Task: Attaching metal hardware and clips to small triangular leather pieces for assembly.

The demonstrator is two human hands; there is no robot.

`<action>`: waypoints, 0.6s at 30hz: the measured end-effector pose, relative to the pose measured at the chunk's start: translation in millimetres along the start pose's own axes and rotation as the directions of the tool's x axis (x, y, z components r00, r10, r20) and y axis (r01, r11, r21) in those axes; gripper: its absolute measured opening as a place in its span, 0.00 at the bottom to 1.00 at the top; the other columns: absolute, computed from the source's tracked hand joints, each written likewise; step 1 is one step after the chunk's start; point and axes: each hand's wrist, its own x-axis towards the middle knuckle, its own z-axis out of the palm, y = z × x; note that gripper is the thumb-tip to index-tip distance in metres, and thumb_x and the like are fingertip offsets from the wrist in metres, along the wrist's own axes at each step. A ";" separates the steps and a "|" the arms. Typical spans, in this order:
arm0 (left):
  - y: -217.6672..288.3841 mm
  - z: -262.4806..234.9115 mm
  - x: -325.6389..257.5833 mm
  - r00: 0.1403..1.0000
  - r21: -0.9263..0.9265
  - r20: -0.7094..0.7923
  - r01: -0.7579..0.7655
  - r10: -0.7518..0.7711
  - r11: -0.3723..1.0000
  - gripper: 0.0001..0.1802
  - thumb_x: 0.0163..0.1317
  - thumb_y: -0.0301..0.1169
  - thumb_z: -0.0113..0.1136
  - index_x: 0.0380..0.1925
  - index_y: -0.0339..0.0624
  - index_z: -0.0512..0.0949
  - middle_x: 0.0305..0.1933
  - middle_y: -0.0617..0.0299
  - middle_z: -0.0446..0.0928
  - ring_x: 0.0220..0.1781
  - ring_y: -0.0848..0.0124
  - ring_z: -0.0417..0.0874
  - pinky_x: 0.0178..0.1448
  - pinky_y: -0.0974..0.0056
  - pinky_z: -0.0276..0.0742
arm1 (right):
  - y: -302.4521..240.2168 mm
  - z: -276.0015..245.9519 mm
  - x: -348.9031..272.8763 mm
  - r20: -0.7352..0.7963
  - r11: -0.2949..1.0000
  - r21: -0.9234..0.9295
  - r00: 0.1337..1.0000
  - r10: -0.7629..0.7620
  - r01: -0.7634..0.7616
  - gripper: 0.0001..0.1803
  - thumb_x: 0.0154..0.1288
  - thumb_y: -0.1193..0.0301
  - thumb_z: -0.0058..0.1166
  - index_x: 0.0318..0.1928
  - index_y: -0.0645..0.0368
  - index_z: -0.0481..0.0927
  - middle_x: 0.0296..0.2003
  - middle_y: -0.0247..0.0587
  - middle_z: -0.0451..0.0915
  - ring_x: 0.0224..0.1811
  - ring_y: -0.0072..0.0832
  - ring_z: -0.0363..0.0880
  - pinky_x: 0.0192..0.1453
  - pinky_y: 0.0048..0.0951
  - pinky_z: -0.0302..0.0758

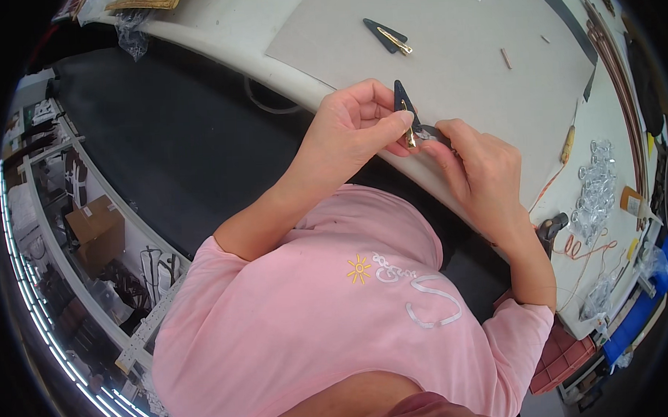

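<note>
My left hand (pixel 344 131) pinches a black triangular hair clip (pixel 401 94) with a gold metal prong, its pointed end up. Close beside it, the thumb and fingers of my right hand (pixel 485 166) close on a small dark piece (pixel 434 134) that meets the clip's lower end. What that piece is, I cannot make out. Farther off on the table lies another black hair clip (pixel 378 33) with a gold prong, apart from both hands.
A grey sheet (pixel 484 78) covers much of the white table (pixel 228 27). On the right are a yellow-handled tool (pixel 568 145), clear plastic rings (pixel 597 188), orange cord (pixel 582 247) and long brown strips (pixel 620 84). A red crate (pixel 563 355) stands below the table edge.
</note>
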 end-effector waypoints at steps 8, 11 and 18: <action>-0.4 0.8 0.1 1.000 -0.019 -0.006 -0.007 0.007 1.000 0.05 0.70 0.26 0.60 0.40 0.34 0.78 0.38 0.58 0.84 0.39 0.74 0.86 0.44 0.69 0.86 | 1.7 4.5 -0.4 0.013 1.000 0.014 1.000 0.022 -0.022 0.12 0.67 0.60 0.62 0.35 0.53 0.75 0.21 0.34 0.77 0.18 0.33 0.74 0.23 0.33 0.66; -1.5 0.0 0.4 1.000 -0.021 -0.008 -0.011 0.011 1.000 0.05 0.70 0.26 0.59 0.40 0.35 0.78 0.38 0.58 0.84 0.39 0.74 0.86 0.44 0.69 0.86 | 1.9 6.0 -0.3 0.015 0.999 0.012 0.999 0.029 -0.029 0.13 0.67 0.60 0.62 0.35 0.53 0.75 0.21 0.34 0.76 0.18 0.34 0.74 0.23 0.34 0.66; 2.5 3.0 -0.9 1.000 -0.024 -0.027 -0.003 0.002 1.000 0.04 0.70 0.24 0.58 0.39 0.34 0.77 0.37 0.57 0.83 0.36 0.73 0.86 0.44 0.69 0.86 | -1.4 5.3 2.7 0.004 1.000 -0.009 1.000 0.026 -0.026 0.13 0.68 0.60 0.61 0.34 0.54 0.73 0.20 0.34 0.75 0.19 0.34 0.74 0.23 0.35 0.66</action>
